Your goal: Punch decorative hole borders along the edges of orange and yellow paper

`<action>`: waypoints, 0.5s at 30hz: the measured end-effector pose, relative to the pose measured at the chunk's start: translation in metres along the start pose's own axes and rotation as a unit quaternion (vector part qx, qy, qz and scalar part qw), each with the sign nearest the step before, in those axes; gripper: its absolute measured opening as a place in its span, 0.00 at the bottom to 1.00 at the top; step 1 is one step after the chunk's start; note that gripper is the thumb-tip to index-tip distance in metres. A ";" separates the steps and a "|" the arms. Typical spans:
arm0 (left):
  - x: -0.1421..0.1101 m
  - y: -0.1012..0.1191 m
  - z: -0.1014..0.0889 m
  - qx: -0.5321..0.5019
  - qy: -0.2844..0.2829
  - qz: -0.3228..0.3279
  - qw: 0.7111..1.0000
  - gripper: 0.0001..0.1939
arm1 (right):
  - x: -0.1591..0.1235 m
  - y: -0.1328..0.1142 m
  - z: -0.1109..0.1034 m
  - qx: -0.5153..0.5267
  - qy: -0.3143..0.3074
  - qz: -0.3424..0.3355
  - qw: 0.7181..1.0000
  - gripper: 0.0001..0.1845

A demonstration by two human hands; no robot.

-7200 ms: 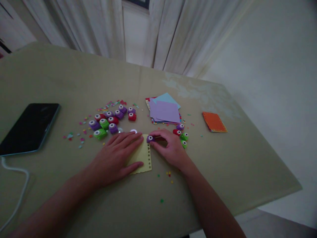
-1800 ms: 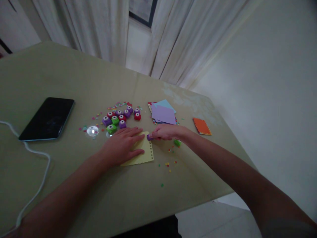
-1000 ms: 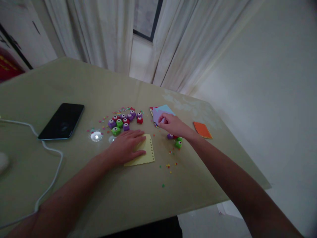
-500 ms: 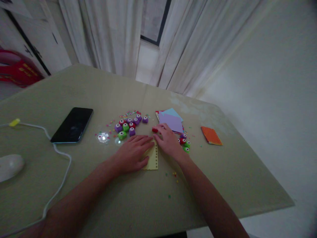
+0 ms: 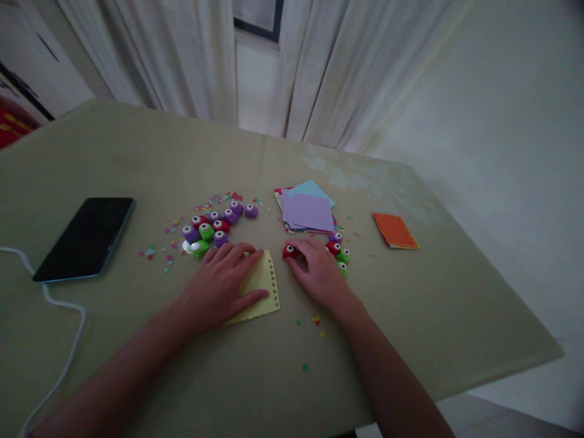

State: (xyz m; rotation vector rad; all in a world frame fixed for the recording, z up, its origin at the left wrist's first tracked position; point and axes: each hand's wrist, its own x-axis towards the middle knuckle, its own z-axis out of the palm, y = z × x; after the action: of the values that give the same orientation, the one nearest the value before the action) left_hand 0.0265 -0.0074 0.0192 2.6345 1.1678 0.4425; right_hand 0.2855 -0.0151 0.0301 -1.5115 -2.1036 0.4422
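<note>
My left hand (image 5: 221, 283) lies over a yellow sheet of paper (image 5: 262, 283), fingers stretched and thumb spread away from them. A row of small punched holes runs along the right edge of that sheet. Just to the right of it, my right hand (image 5: 317, 274) grips a small red craft punch (image 5: 289, 250) with an eye-like white button, between thumb and fingers. The punch stands apart from the paper. Beyond my left hand sits a cluster of purple, red and green craft punches (image 5: 206, 231). A few more craft punches (image 5: 343, 255) lie right of my right hand.
A stack of purple and blue paper (image 5: 310, 210) lies beyond my right hand. Orange paper squares (image 5: 396, 231) rest farther right. A black tablet or phone (image 5: 86, 237) with a white cable (image 5: 75, 347) is at the left. Confetti bits (image 5: 171, 243) are scattered about.
The red punch and my right hand have come away from the paper's edge. The yellow sheet has turned slightly and shifted left under my left hand. The camera view has also shifted.
</note>
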 end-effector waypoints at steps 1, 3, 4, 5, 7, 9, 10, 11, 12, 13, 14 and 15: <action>0.000 0.000 0.000 0.000 0.000 0.001 1.000 0.32 | 0.000 -0.001 0.000 0.019 0.003 -0.001 1.000 0.15; -0.001 -0.001 0.002 0.002 0.001 0.003 1.000 0.33 | -0.001 -0.003 0.002 0.052 0.006 0.001 0.999 0.14; -0.002 -0.001 0.002 0.002 0.002 0.004 1.000 0.34 | -0.001 -0.005 0.003 0.065 0.007 0.005 0.998 0.14; -0.002 -0.001 0.003 0.003 0.003 0.005 1.000 0.34 | -0.001 -0.006 0.004 0.076 0.007 0.011 0.997 0.14; -0.002 -0.001 0.004 0.003 0.004 0.011 1.000 0.34 | -0.001 -0.008 0.005 0.090 0.007 0.024 0.996 0.14; -0.002 -0.001 0.004 -0.001 0.004 0.019 1.000 0.34 | -0.001 -0.010 0.006 0.106 0.004 0.033 0.994 0.14; -0.002 0.000 0.004 -0.003 0.004 0.022 1.000 0.34 | -0.001 -0.010 0.006 0.114 0.001 0.035 0.993 0.15; -0.001 0.000 0.004 -0.005 0.004 0.023 1.000 0.34 | -0.001 -0.010 0.006 0.122 -0.002 0.037 0.992 0.15; -0.001 0.000 0.004 -0.008 0.005 0.024 1.000 0.33 | -0.001 -0.010 0.006 0.127 -0.005 0.038 0.991 0.15; -0.001 0.000 0.004 -0.011 0.006 0.023 1.000 0.33 | -0.001 -0.010 0.005 0.131 -0.007 0.040 0.991 0.15; -0.001 0.000 0.004 -0.015 0.007 0.021 1.000 0.33 | -0.001 -0.010 0.005 0.133 -0.007 0.042 0.990 0.15; -0.001 -0.001 0.004 -0.019 0.008 0.020 1.000 0.33 | -0.001 -0.010 0.005 0.135 -0.007 0.045 0.990 0.15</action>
State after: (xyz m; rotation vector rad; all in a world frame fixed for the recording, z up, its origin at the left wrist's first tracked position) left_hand 0.0271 -0.0077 0.0152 2.6300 1.1029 0.4883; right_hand 0.2750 -0.0188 0.0316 -1.4493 -1.9019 0.7401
